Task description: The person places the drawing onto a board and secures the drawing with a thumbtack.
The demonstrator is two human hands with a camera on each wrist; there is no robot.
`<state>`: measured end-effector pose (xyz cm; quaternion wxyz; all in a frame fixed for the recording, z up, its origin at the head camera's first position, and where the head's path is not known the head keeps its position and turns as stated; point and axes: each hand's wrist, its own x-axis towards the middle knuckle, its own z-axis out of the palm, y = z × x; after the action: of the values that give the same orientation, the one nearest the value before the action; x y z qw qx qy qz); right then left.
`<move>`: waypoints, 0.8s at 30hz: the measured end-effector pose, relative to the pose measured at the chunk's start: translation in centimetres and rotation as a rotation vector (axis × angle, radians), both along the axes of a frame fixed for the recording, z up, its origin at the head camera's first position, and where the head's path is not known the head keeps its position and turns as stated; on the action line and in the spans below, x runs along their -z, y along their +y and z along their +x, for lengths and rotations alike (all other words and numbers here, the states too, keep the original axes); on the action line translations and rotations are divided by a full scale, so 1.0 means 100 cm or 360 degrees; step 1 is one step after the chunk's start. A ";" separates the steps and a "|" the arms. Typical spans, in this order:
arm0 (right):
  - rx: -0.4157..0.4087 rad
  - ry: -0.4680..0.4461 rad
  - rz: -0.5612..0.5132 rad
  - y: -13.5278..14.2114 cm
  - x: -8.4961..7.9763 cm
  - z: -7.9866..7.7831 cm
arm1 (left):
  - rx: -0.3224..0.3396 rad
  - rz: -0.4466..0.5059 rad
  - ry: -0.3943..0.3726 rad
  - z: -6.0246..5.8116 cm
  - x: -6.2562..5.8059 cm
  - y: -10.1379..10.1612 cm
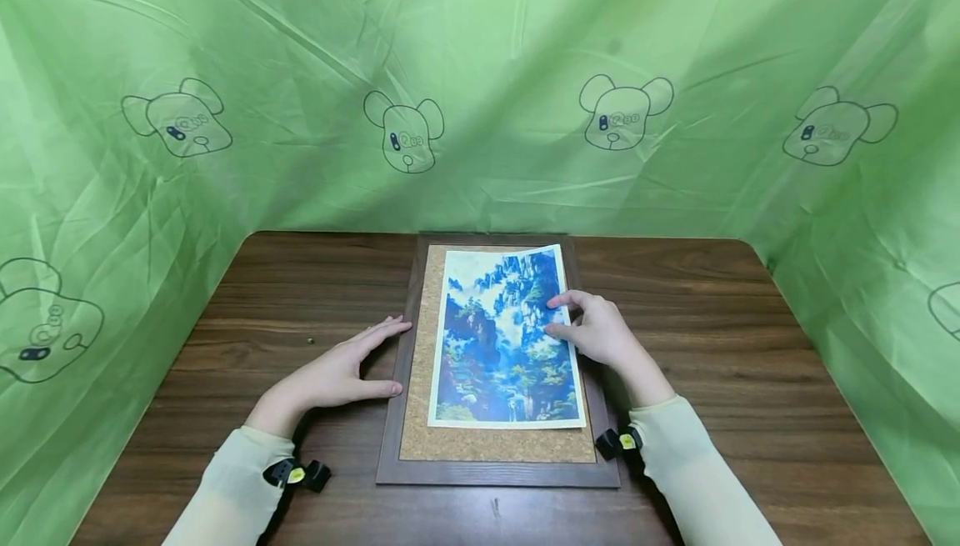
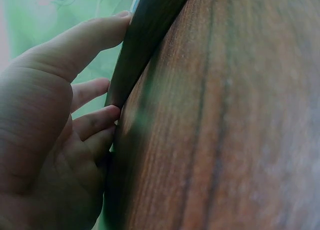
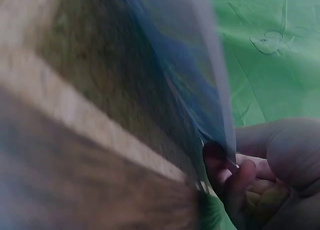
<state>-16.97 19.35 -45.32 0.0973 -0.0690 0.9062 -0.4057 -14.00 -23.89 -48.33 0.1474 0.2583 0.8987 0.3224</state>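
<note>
A blue landscape print (image 1: 502,346) with a white border lies over a cork board (image 1: 498,446) set in a dark brown wooden frame (image 1: 498,473). My right hand (image 1: 596,329) pinches the print's right edge between thumb and fingers. In the right wrist view that edge of the print (image 3: 192,69) stands lifted off the cork. At the other side, my left hand (image 1: 337,375) rests against the frame's left edge, thumb and fingers extended. The left wrist view has its fingertips touching the side of the frame (image 2: 142,39).
The board lies on a dark wood-grain table (image 1: 697,346). Green cloth (image 1: 495,46) with printed bear heads hangs behind the table and along both sides. A tiny dark speck (image 1: 310,340) is on the tabletop left of the board. Both wrists carry small black cameras.
</note>
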 end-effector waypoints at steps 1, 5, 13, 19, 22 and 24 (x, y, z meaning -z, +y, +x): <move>-0.0006 -0.0010 -0.0006 0.001 0.000 0.000 | 0.0002 0.0001 0.0003 0.000 0.000 0.000; -0.0045 -0.0046 -0.0010 0.004 0.001 0.001 | 0.0009 0.0007 0.0006 -0.001 0.001 0.001; -0.0118 -0.0051 -0.0014 0.003 0.001 0.003 | 0.0004 0.0009 -0.0007 -0.001 0.001 0.002; -0.0099 -0.0051 0.0018 0.000 0.001 0.003 | -0.0004 0.0013 -0.0018 -0.001 0.001 0.002; -0.0098 -0.0047 0.0063 -0.001 0.003 0.002 | -0.0006 0.0017 -0.0023 -0.001 0.000 0.002; -0.0097 -0.0019 0.0114 -0.002 0.003 0.002 | -0.0006 0.0018 -0.0024 -0.001 -0.001 0.002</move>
<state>-16.73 19.15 -45.58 0.1173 -0.0906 0.9170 -0.3703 -14.11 -23.72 -48.25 0.1521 0.2550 0.8961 0.3299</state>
